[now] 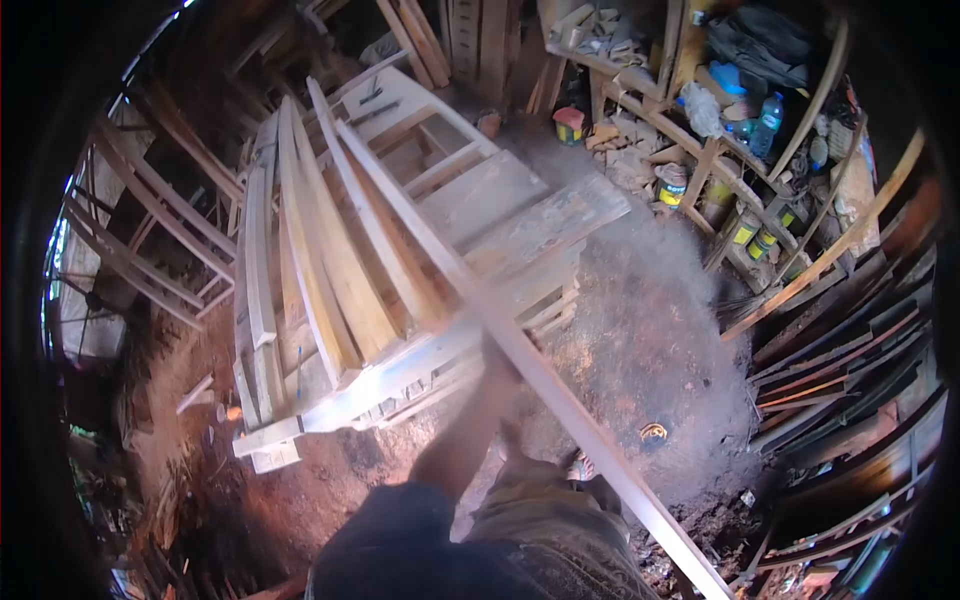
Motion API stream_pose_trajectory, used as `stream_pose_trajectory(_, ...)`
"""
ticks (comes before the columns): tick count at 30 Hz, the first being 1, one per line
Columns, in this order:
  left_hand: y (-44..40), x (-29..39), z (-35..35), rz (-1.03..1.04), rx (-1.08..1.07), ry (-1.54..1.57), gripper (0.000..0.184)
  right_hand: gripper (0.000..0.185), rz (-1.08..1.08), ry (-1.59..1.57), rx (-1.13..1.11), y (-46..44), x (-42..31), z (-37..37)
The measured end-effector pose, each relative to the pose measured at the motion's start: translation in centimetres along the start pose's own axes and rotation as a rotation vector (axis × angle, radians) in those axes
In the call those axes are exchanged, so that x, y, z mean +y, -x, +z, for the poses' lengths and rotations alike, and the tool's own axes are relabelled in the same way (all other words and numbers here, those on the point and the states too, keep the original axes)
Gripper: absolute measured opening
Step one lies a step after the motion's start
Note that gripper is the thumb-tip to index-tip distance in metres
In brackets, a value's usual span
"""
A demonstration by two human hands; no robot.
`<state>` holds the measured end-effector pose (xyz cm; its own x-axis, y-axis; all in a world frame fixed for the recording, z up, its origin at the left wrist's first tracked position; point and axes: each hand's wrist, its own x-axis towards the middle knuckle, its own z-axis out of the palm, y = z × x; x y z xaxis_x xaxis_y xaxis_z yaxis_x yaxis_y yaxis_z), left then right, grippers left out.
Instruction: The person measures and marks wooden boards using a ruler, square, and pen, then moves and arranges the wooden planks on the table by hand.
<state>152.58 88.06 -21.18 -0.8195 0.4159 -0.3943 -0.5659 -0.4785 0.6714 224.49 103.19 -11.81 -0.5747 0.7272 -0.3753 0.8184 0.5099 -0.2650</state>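
Note:
A long, pale wooden board [560,395] runs diagonally from the stacked planks down to the lower right. My left hand [502,362] is at its near side, partly hidden beneath it, with the fingers wrapped against the wood. The forearm reaches up from the bottom centre. My right hand does not show. Several long planks [335,255] lie side by side on the workbench [540,225], left of the board. The board's upper part passes over the bench's right portion, where a wooden frame [450,165] lies.
Shelves at the upper right hold a water bottle [768,125], cans and bags. A paint can [671,185] stands on the floor near wood scraps. Timber [840,370] is stacked at the right, and curved wooden frames [160,205] stand at the left. A yellowish coil [652,432] lies on the ground.

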Motion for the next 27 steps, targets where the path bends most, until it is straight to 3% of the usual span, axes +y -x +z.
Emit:
stream_pose_trajectory(2,3.9,-1.0,1.8,-0.083,0.035,-0.054,0.059,0.066,0.002,-0.012,0.034,-0.1,0.4,1.2)
stream_pose_trajectory(9,10.4,-1.0,3.0,0.155,-0.161,-0.366,0.046,0.065,-0.228,-0.071,0.214,-3.9,1.0,6.3)
stream_pose_trajectory(12,8.7,3.2,-0.1,0.101,-0.317,-0.041,0.044,0.064,-0.43,-0.102,0.337,-7.3,-0.8,8.5)
stream_pose_trajectory(13,7.6,4.9,-0.6,0.133,-0.366,0.075,0.048,0.064,-0.438,-0.137,0.348,-8.6,-1.9,8.8)
stream_pose_trajectory(15,10.7,10.8,4.6,0.1,-0.513,0.307,0.047,0.045,-0.301,-0.309,0.254,-12.4,-6.7,7.6)
stream_pose_trajectory(17,11.4,15.9,4.8,0.163,-0.611,0.251,0.05,0.046,-0.472,-0.332,0.271,-16.5,-9.6,7.1)
stream_pose_trajectory(23,23.1,27.3,9.2,0.528,-0.327,-0.136,0.041,0.05,-0.687,-0.374,0.295,-26.8,-19.3,3.2)
stream_pose_trajectory(24,22.7,30.0,3.8,0.927,-0.152,-0.547,0.045,0.05,-0.715,-0.316,0.209,-27.5,-21.9,-0.7)
stream_pose_trajectory(26,23.9,39.2,-11.0,1.03,0.262,-0.631,0.055,0.048,-0.852,-0.295,0.186,-31.7,-24.7,-3.6)
stream_pose_trajectory(27,27.0,40.1,-8.1,1.017,0.049,-0.545,0.055,0.046,-0.934,-0.31,0.195,-33.3,-26.3,-5.5)
